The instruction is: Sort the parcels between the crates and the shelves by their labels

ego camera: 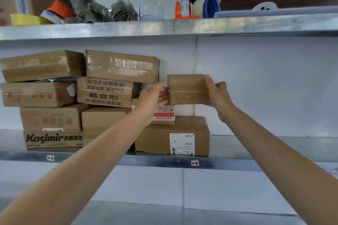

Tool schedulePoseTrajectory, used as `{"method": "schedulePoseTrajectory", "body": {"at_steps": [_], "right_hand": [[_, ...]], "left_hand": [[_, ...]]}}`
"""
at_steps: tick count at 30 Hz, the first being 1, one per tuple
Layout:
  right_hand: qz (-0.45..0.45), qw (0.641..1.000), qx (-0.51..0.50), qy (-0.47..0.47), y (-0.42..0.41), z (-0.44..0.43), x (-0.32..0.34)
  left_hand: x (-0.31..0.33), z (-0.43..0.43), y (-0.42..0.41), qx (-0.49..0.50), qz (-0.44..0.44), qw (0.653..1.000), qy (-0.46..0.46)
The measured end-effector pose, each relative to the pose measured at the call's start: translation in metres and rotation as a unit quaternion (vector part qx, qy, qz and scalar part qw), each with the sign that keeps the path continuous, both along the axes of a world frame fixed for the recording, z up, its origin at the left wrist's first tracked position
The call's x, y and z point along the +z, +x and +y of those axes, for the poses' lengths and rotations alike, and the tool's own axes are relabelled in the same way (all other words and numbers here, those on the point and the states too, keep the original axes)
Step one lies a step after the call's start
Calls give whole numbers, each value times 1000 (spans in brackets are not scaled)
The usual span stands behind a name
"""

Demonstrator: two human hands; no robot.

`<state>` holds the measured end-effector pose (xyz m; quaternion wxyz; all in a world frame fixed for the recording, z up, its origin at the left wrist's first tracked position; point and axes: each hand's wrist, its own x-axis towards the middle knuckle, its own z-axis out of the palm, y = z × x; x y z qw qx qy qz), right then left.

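A white-backed metal shelf (274, 149) fills the view, its front edge tagged 1-2 (50, 158) toward the left and 1-3 (194, 163) near the middle; cardboard parcels are stacked along its left half, the right half bare. The left hand (154, 95) and right hand (216, 95) hold a small taped parcel (188, 89) in the air between them, each grip clamped on one short end. It hangs above the low parcel with a white label (172, 139) that sits over the 1-3 tag, just right of the stack and near the back wall.

The parcel's long axis runs left to right, parallel to the shelf's front edge, a broad taped face toward the camera; no label shows on it.

The step in hand looks like setting it on the pile. Done well, it would go down level, square to the front edge, fully borne by the boxes beneath, and clear of the leaning stack at left. The fingers should slip out sideways only once it rests.
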<state>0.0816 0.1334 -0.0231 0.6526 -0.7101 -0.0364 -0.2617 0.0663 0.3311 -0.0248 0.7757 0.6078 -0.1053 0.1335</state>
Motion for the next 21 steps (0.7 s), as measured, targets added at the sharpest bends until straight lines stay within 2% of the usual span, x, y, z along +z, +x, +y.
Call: {"method": "schedulePoseTrajectory", "body": {"at_steps": [2,5,13,18,21], "right_hand": [[6,997,29,68,-11,-5,-11],[1,995,31,98,-29,-8,-41],[-43,997,17,67,-79,-4,-85],[-70,995,67,-14,-108,5,-117],[-70,994,81,-29,-123,12,-148]], "left_hand": [[-8,-4,-8,5,1,1000,-15],[-34,-11,-21,16,12,999,-35],[-75,-16,-61,65,4,998,0],[-119,-9,-89,96,4,995,-32],[-152,-4,-105,110,24,993,-29]]}}
